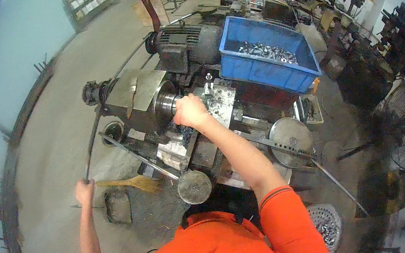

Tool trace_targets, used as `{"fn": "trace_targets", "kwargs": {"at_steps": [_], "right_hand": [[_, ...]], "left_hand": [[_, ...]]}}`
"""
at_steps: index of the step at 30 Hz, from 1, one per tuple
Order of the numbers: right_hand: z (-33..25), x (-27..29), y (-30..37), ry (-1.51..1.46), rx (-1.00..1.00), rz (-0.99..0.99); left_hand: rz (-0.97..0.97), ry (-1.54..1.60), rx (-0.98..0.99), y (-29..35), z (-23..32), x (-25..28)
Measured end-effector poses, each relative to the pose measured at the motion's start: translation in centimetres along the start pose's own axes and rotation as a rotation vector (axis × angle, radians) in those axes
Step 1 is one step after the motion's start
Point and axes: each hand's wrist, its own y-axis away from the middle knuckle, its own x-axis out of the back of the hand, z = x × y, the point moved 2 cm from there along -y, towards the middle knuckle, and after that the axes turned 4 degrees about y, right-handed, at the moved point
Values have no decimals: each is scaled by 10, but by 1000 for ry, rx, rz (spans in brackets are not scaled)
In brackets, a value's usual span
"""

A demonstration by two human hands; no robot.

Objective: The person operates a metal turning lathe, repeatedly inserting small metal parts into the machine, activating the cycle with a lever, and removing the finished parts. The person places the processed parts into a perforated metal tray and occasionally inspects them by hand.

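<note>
My left hand [83, 192] is closed around the lower end of a long dark rod [91, 147], which runs up to the rear end of a lathe's headstock [131, 100]. My right hand [191, 111] reaches across the machine, its fingers curled at the front of the shiny steel chuck [167, 104]. Whatever those fingers hold is hidden behind them. Just beyond this hand, a small bright metal part [209, 77] stands by the tool slide [221, 103], which is strewn with metal chips. A flat metal plate with a tool lying on it [132, 96] covers the headstock.
A blue bin [267, 73] of small metal parts stands behind the slide, beside an electric motor [180, 46]. Long lever handles [143, 160] [342, 185] jut out near me. A straw broom [140, 183] lies on the floor; a perforated basket of parts [326, 224] is at right.
</note>
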Motion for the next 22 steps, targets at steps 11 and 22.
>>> {"fn": "trace_targets", "kwargs": {"at_steps": [11, 22], "right_hand": [[57, 101, 54, 123, -191, 108], [182, 122, 182, -171, -223, 513]], "left_hand": [[-594, 215, -63, -22, 5, -3], [-591, 1008, 27, -21, 11, -22]]}}
